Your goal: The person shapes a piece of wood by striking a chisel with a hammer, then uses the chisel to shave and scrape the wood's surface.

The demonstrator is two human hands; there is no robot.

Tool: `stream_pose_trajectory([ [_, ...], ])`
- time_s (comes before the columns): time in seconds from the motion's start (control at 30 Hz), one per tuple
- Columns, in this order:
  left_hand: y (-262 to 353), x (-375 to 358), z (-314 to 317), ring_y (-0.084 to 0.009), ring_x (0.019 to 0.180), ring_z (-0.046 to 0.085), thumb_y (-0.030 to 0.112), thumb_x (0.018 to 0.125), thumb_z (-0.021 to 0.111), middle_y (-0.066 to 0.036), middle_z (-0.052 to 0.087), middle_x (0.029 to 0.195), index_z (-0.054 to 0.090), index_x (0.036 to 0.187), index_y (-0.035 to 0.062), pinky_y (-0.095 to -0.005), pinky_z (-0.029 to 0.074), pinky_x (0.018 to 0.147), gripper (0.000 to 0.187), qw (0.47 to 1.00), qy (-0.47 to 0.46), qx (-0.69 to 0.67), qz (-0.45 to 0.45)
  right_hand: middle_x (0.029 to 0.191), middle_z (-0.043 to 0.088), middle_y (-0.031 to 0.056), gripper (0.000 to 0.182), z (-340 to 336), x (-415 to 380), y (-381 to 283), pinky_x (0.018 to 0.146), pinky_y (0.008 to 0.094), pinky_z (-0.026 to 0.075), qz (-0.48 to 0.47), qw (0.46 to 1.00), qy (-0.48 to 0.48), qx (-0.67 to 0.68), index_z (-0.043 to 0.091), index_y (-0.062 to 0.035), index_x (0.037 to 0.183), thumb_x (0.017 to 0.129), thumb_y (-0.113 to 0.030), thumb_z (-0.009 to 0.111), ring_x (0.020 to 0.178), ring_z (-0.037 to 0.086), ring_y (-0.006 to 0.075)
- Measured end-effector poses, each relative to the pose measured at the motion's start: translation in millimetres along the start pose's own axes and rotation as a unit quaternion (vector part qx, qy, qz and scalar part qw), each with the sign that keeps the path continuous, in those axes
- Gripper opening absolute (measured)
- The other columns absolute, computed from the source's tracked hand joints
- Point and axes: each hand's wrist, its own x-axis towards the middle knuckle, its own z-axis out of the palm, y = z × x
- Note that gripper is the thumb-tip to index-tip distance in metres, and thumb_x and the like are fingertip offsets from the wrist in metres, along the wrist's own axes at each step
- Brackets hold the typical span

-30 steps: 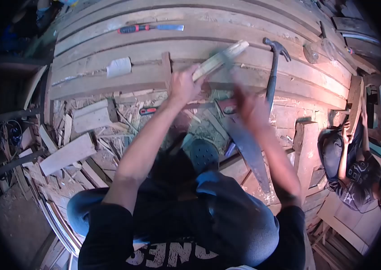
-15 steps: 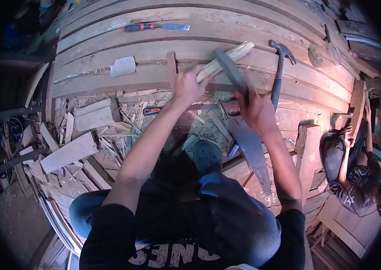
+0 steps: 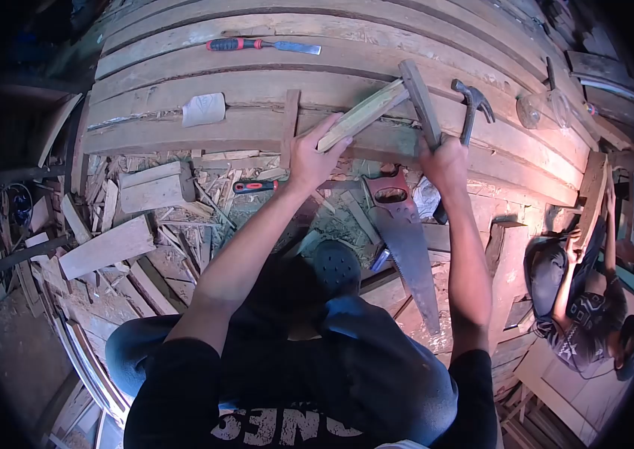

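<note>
My left hand (image 3: 312,153) grips the near end of a pale wooden stick (image 3: 366,114) that slants up to the right over the planks. My right hand (image 3: 446,163) is closed round the lower end of a flat grey-brown bar (image 3: 420,103); its upper part meets the stick's far end. A claw hammer (image 3: 471,105) lies just right of the bar, its handle partly hidden by my right hand. Below the hands, a handsaw (image 3: 404,243) with a red handle points down. A red-and-black chisel (image 3: 264,46) rests on the planks, farther away.
Long planks (image 3: 257,86) span the top, with a scrap of paper (image 3: 204,109) on them. Wood blocks (image 3: 156,187) and shavings lie at the left. A clear plastic bag (image 3: 545,110) is at the right. Another person (image 3: 594,307) holds a piece of wood, far right.
My right hand and the bar have moved slightly right, and the bar now stands at the stick's far end rather than across it. The stick has tilted slightly and shifted left.
</note>
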Motion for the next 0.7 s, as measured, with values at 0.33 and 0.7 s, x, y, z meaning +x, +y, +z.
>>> stream_pose_trajectory([
  [0.33, 8.0, 4.1, -2.4, -0.0189, 0.087, 0.073, 0.008, 0.077, 0.077, -0.015, 0.073, 0.095, 0.067, 0.117, 0.0042, -0.0286, 0.055, 0.075, 0.041, 0.997, -0.001, 0.077, 0.015, 0.074, 0.065, 0.0284, 0.027, 15.4, -38.3, -7.4, 0.071, 0.0501, 0.055, -0.068, 0.997, -0.032, -0.019, 0.07, 0.0032, 0.083, 0.08, -0.024, 0.07, 0.076, 0.067, 0.0439],
  [0.7, 5.9, -5.8, 3.9, -0.0239, 0.088, 0.073, 0.007, 0.076, 0.077, -0.018, 0.072, 0.098, 0.068, 0.116, 0.0044, -0.0319, 0.056, 0.075, 0.041, 0.99, -0.001, 0.126, 0.061, 0.086, 0.067, 0.032, 0.022, -11.8, -35.9, -8.8, 0.077, 0.0491, 0.057, -0.103, 0.972, -0.027, -0.209, 0.069, 0.0017, 0.089, 0.089, -0.018, 0.059, 0.085, 0.07, 0.0408],
])
